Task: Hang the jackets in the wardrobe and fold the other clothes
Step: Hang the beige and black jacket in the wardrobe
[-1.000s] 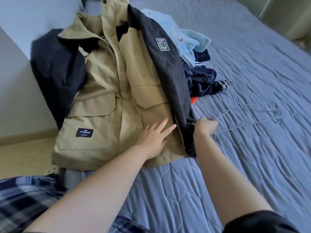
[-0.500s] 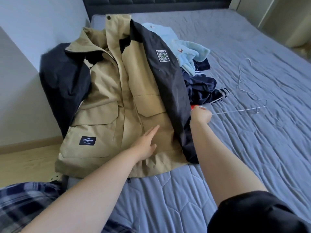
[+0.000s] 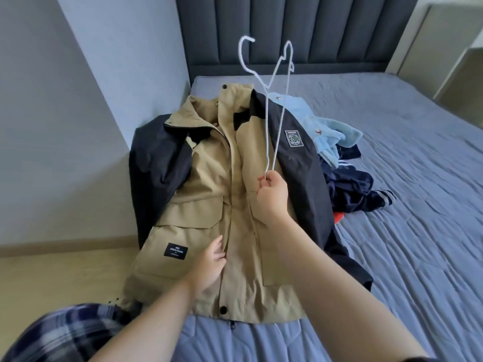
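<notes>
1. The jacket (image 3: 235, 194), tan with black sleeves, lies face up on the bed (image 3: 392, 231); its long axis runs away from the person, collar toward the headboard (image 3: 287, 32), hem nearest the body; its front looks closed along the middle.

2. The right hand (image 3: 271, 194) is clamped on one end corner of the wire hanger (image 3: 271, 100), fingers curled round the wire; the hanger stands nearly on end above the jacket's chest, its hook (image 3: 245, 50) up and toward the headboard, so its long axis runs roughly along the jacket and not across the shoulders.

3. The left hand (image 3: 209, 265) lies flat on the tan front near the lower placket, fingers apart and relaxed, gripping nothing; it is the hand nearer the hem, while the right hand is nearer the collar.

4. The relation that matters, as I judge it: the collar opening lies ahead of and below the right hand, farther from the person; the hanger would need turning crosswise before its arms can enter the shoulders; the left hand is well placed to open or lift the front.

5. The other clothes (image 3: 345, 163), a pale blue piece and a dark navy one, sit heaped on the bed just beside the jacket's right-side sleeve, not yet folded.
</notes>
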Demonstrator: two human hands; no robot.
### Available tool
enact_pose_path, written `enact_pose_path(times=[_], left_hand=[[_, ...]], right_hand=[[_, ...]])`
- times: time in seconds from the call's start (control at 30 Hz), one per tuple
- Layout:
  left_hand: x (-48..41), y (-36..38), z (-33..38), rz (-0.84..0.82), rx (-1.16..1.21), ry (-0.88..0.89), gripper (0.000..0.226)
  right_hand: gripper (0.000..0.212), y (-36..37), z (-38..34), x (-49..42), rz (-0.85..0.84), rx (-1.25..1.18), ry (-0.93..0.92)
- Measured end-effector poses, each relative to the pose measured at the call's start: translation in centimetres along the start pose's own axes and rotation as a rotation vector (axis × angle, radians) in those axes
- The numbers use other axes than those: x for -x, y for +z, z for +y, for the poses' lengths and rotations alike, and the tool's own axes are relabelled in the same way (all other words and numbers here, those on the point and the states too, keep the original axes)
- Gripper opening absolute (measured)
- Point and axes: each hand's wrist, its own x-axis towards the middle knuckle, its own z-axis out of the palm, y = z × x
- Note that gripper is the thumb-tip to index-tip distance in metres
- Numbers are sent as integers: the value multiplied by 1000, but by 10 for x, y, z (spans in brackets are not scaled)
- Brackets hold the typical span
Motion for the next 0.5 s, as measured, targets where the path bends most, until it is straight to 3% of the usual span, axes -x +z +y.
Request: enact_pose_path(times=[0.17,0.37,0.5], left_hand=[[5,-28,-8,156,235,-113,63],[3,-67,2,423,765,-182,63],[6,-82,4,475,1000,-145,69]], right_hand=[[33,22,14,14,-21,14,18],[27,18,35,29,-1,87,11],[27,2,52,26,-10,171,142]])
